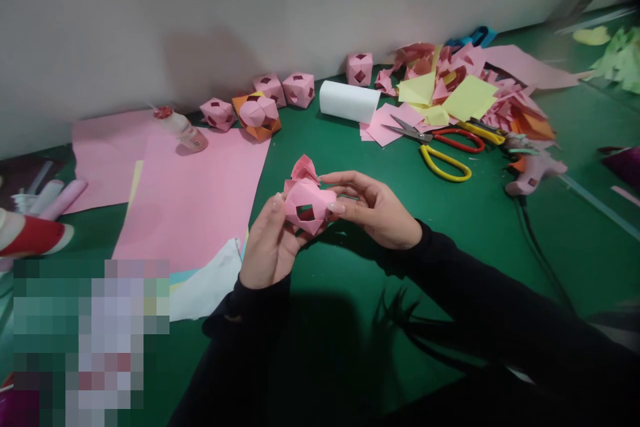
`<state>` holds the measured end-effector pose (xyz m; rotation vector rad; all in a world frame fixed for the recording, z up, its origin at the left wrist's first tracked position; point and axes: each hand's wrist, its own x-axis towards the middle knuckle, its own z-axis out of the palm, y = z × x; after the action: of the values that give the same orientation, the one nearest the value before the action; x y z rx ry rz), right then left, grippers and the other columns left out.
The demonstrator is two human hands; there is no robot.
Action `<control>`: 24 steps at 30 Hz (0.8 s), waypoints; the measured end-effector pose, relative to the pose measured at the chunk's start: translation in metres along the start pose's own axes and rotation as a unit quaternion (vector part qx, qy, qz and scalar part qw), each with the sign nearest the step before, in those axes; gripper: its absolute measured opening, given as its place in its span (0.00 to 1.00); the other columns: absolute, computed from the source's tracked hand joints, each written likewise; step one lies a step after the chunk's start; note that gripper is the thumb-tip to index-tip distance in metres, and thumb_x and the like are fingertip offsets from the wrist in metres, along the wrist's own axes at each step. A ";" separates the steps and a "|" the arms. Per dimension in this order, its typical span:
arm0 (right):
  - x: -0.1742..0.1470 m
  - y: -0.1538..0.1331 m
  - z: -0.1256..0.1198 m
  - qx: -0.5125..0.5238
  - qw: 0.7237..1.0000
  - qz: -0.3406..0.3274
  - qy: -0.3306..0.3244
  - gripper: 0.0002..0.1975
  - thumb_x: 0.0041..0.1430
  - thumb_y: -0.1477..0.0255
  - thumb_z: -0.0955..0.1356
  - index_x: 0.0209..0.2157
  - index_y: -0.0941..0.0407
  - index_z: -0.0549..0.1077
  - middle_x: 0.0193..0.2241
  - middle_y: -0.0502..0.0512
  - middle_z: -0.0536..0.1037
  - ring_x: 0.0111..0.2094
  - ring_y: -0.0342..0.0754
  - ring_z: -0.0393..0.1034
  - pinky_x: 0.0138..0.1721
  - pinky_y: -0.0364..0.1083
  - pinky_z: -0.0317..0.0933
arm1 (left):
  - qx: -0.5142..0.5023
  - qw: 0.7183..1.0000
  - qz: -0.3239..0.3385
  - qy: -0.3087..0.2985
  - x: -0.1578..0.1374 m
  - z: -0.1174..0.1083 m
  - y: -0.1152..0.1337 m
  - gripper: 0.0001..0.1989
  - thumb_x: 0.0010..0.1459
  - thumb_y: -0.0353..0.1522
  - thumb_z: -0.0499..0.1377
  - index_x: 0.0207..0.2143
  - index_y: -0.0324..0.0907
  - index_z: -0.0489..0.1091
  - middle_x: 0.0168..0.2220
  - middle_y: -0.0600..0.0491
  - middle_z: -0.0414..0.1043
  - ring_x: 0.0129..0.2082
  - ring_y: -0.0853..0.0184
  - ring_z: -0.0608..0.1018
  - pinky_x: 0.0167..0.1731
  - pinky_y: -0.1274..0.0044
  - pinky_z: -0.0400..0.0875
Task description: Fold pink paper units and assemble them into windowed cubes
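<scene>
resting between left fingers and right fingers is pink folded paper.

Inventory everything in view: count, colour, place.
Folded piece: one, pink, held
Paper balls: five, mostly pink, near wall
Sheets: several, mostly pink, left
Bottle: one, whitish, on sheets
Cup: one, red-white, left
Cylinder: one, white, behind hands
Scraps: many, mostly pink, back right
Scissors: one, red-yellow handles, right
Glue gun: one, pink, right
Table: one, green, underneath
Wall: one, grey, back
Edges and pixelated patch: unclear
Left hand: one, on piece
Right hand: one, on piece
Sleeves: two, black, foreground
</scene>
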<state>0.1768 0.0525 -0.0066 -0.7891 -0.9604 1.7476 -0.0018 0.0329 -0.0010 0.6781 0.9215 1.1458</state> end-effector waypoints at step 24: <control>-0.003 -0.007 0.006 0.076 0.995 0.060 0.010 0.18 0.49 0.74 0.78 0.43 0.54 0.78 0.31 0.47 0.79 0.30 0.39 0.73 0.38 0.41 0.71 | 0.020 1.000 -0.006 0.014 -0.005 0.008 0.001 0.22 0.48 0.35 0.73 0.44 0.44 0.71 0.37 0.54 0.77 0.33 0.69 0.80 0.29 0.79 0.77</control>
<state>0.1759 0.0503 0.0024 -0.7780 -0.7693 1.8877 0.0041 0.0282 0.0053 0.6882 0.9736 1.1310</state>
